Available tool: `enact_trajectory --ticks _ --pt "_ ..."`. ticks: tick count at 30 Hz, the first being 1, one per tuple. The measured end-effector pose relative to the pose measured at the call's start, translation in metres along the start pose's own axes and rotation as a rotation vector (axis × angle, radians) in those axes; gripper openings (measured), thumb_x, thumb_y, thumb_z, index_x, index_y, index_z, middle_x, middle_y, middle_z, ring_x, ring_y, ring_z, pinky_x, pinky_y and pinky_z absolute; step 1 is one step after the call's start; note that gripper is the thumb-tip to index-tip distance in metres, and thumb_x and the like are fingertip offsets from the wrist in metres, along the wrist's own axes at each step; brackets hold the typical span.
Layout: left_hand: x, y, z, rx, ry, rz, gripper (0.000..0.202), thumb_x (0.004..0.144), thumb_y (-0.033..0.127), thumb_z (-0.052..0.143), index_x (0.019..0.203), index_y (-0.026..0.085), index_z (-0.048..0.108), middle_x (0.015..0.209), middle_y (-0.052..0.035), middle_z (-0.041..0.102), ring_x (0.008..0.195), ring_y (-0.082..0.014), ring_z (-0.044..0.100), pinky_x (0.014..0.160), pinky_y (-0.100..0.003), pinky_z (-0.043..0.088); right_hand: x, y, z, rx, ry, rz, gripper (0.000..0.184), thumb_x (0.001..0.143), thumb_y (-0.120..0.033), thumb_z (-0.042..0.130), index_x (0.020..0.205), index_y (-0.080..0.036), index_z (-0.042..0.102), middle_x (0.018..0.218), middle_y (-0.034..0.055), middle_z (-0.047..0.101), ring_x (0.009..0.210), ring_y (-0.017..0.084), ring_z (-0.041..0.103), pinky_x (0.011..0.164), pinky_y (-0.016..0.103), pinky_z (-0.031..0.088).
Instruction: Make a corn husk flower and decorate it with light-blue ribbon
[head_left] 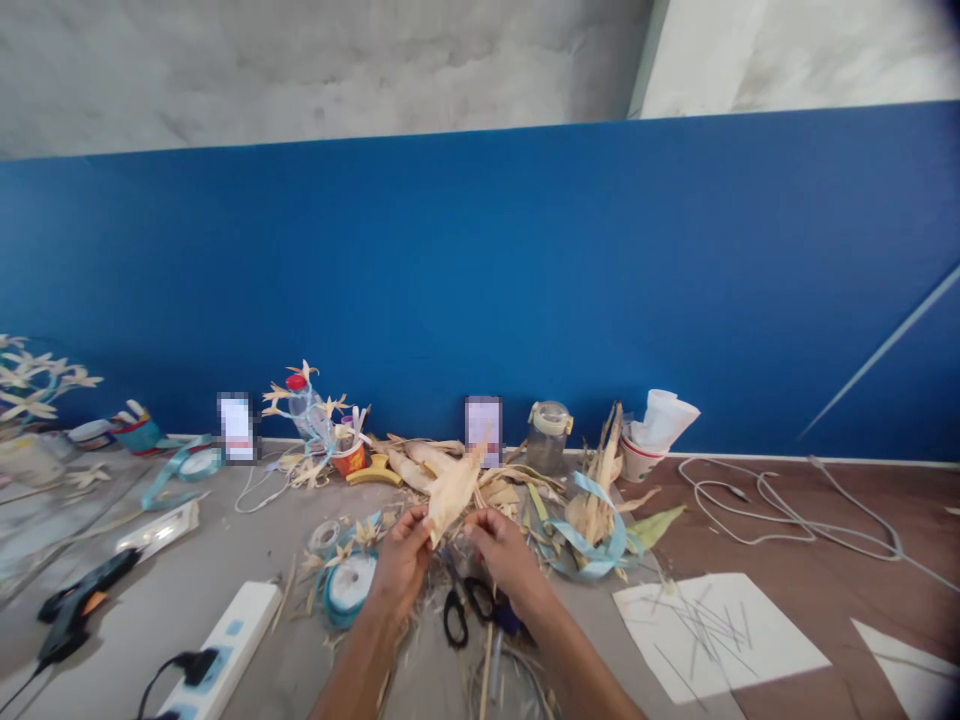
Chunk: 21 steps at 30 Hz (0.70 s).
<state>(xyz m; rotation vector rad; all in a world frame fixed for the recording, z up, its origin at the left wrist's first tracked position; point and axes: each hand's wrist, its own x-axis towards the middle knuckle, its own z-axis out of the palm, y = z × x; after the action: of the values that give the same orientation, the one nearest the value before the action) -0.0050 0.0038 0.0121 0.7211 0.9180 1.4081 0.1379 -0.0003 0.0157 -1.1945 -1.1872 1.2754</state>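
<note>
A pale dried corn husk point(456, 490) stands up from my left hand point(405, 555), which pinches its lower end between thumb and fingers. My right hand point(501, 550) is just right of the husk, its fingers closed; whatever they may hold is too small to make out. Under and between my hands lie black-handled scissors point(466, 610). By my left wrist rests a roll of blue ribbon point(350, 588). More dried husks point(420, 465) are heaped behind my hands, and husk scraps litter the table around them.
To the left are a power strip point(238, 625) and a black glue gun point(82, 605). Behind stand a bottle with husk flowers point(306, 405), a lidded jar point(550, 435) and a paper cup point(641, 460). Thin sticks lie on white paper point(660, 655); a white cable point(787, 520) crosses the right side.
</note>
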Motion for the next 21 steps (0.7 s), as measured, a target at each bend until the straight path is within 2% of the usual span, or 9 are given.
enact_trajectory --ticks 3,6,8,13,21 --pt "0.006 -0.001 -0.007 -0.015 0.135 0.074 0.03 0.055 0.029 0.078 0.077 0.016 0.063 0.061 0.0059 0.054 0.048 -0.0049 0.042 0.049 -0.018 0.038 -0.01 -0.007 -0.004 -0.574 -0.054 -0.149 0.009 0.07 -0.021 0.055 0.076 -0.018 0.06 0.074 0.0035 0.063 0.069 0.017 0.057 0.063 0.027 0.04" --pt "0.008 -0.003 -0.01 0.006 0.208 0.118 0.031 0.054 0.032 0.077 0.076 0.016 0.062 0.059 0.0071 0.051 0.046 -0.0041 0.039 0.046 -0.018 0.036 -0.025 -0.012 0.002 -0.978 -0.174 -0.138 0.027 0.07 -0.021 0.057 0.096 -0.019 0.061 0.082 0.0085 0.068 0.074 0.023 0.064 0.063 0.029 0.042" --pt "0.008 -0.005 -0.01 0.029 0.188 0.125 0.029 0.057 0.033 0.076 0.077 0.016 0.061 0.058 0.0072 0.049 0.046 -0.004 0.038 0.046 -0.017 0.036 -0.033 -0.013 0.009 -1.155 -0.21 -0.127 0.033 0.069 -0.021 0.06 0.102 -0.019 0.06 0.091 0.0129 0.068 0.077 0.027 0.066 0.061 0.03 0.043" --pt "0.008 -0.007 -0.008 0.073 0.196 0.143 0.03 0.058 0.036 0.073 0.077 0.016 0.06 0.053 0.0075 0.047 0.045 -0.0056 0.036 0.046 -0.019 0.033 -0.042 -0.013 0.022 -1.291 -0.257 -0.137 0.032 0.071 -0.018 0.057 0.103 -0.016 0.062 0.089 0.015 0.069 0.079 0.03 0.067 0.063 0.033 0.048" --pt "0.008 -0.007 -0.007 0.069 0.206 0.193 0.029 0.058 0.039 0.071 0.071 0.016 0.061 0.056 0.0056 0.049 0.047 -0.0068 0.036 0.045 -0.02 0.029 -0.043 -0.018 0.029 -1.421 -0.344 -0.029 0.054 0.065 -0.014 0.061 0.118 -0.008 0.056 0.103 0.0208 0.065 0.085 0.033 0.066 0.07 0.039 0.051"
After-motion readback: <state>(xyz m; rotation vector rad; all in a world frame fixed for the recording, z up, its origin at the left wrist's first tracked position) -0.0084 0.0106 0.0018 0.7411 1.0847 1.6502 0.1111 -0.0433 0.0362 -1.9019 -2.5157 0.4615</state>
